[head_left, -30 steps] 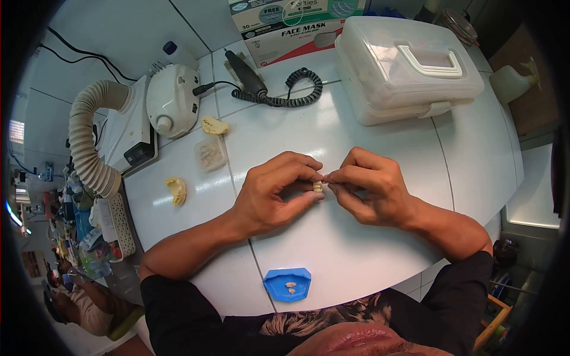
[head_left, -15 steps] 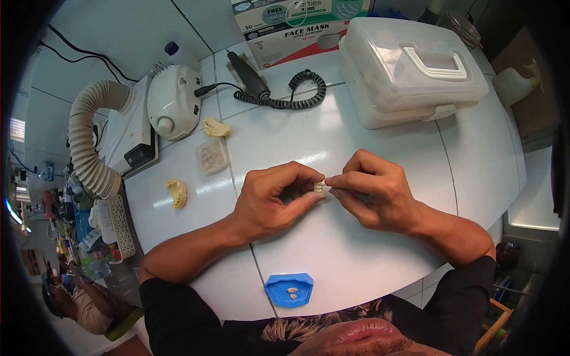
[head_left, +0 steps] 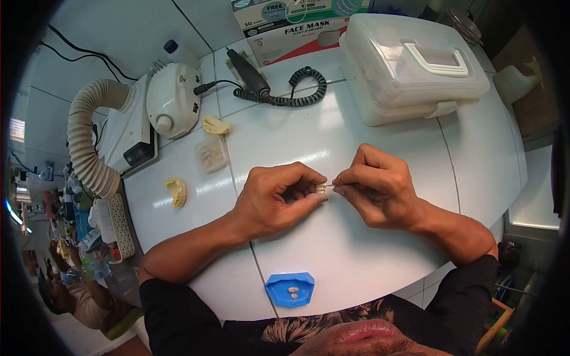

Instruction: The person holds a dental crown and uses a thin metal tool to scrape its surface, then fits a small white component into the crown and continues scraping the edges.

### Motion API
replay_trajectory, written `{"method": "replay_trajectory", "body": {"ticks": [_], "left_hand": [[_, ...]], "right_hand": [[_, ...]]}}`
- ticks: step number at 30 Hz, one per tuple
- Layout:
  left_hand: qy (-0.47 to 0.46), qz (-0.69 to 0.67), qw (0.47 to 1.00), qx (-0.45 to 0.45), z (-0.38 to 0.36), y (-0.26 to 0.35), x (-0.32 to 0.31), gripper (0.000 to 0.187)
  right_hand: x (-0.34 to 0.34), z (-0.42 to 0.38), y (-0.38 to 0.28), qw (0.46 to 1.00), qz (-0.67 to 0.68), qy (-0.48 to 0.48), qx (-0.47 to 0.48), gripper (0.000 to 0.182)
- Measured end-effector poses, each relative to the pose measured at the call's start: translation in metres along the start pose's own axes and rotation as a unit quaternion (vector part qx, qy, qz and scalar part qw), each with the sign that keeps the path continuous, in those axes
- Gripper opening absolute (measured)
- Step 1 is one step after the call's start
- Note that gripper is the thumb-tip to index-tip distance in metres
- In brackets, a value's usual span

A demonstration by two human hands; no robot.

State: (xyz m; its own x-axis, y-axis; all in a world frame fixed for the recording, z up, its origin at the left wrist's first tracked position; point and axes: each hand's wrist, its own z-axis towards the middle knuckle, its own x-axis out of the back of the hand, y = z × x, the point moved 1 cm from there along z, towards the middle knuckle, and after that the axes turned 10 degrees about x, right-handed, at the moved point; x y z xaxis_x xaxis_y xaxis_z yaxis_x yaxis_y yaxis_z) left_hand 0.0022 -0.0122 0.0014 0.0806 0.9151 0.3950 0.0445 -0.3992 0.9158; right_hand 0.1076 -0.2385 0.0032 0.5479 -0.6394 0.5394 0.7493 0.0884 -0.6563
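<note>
My left hand (head_left: 274, 199) is closed, pinching a small cream-coloured set of dental teeth (head_left: 321, 189) between thumb and fingertips. Most of that piece is hidden behind the fingers. Close on its right, my right hand (head_left: 383, 187) grips a thin, short rod-like tool (head_left: 330, 186) between thumb and forefinger, its tip right at the teeth. Below the hands, a blue angular dish (head_left: 276, 296) holds two small pale pieces (head_left: 294, 290). To the left lie a yellow dental cast (head_left: 176, 193), a second yellow cast (head_left: 215, 126) and a small clear box (head_left: 211, 155) with pale bits inside.
At the back stand a white control unit (head_left: 172, 101), a black handpiece (head_left: 248, 72) with coiled cord, face mask boxes (head_left: 300, 38) and a clear-lidded case (head_left: 409, 77). A ribbed hose (head_left: 80, 127) curves at the left. Another person (head_left: 89, 302) sits beyond the table at lower left.
My right hand has drawn slightly right and tilted up, so more of the thin tool shows between it and the teeth. My left hand stays nearly in place.
</note>
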Motion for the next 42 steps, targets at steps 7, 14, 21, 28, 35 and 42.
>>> {"method": "replay_trajectory", "body": {"ticks": [7,14,21,28,35,42], "left_hand": [[0.003,-0.002,1.0,-0.013,0.0,-0.0029,-0.0018,0.026],[-0.002,0.001,1.0,-0.01,-0.0003,-0.0011,-0.0014,0.026],[-0.011,-0.004,1.0,-0.015,0.0004,0.0007,-0.0008,0.026],[-0.045,0.004,0.999,0.003,0.0023,0.0003,0.0005,0.018],[-0.029,0.012,0.999,0.009,0.002,0.0041,-0.0041,0.01],[-0.033,0.032,0.999,-0.003,0.0021,0.0034,-0.0036,0.01]], "right_hand": [[0.0022,0.0007,-0.0006,1.0,0.01,-0.001,0.001,0.017],[0.0006,-0.0007,0.0015,1.0,0.023,0.006,-0.002,0.017],[0.0006,-0.0002,0.0025,1.0,0.021,0.009,-0.002,0.015],[0.0,0.0001,0.0019,1.0,0.001,0.022,-0.015,0.011],[-0.0041,-0.001,0.0041,1.0,0.02,0.018,-0.005,0.009],[-0.0025,-0.0009,0.0057,1.0,0.013,-0.002,0.001,0.009]]}}
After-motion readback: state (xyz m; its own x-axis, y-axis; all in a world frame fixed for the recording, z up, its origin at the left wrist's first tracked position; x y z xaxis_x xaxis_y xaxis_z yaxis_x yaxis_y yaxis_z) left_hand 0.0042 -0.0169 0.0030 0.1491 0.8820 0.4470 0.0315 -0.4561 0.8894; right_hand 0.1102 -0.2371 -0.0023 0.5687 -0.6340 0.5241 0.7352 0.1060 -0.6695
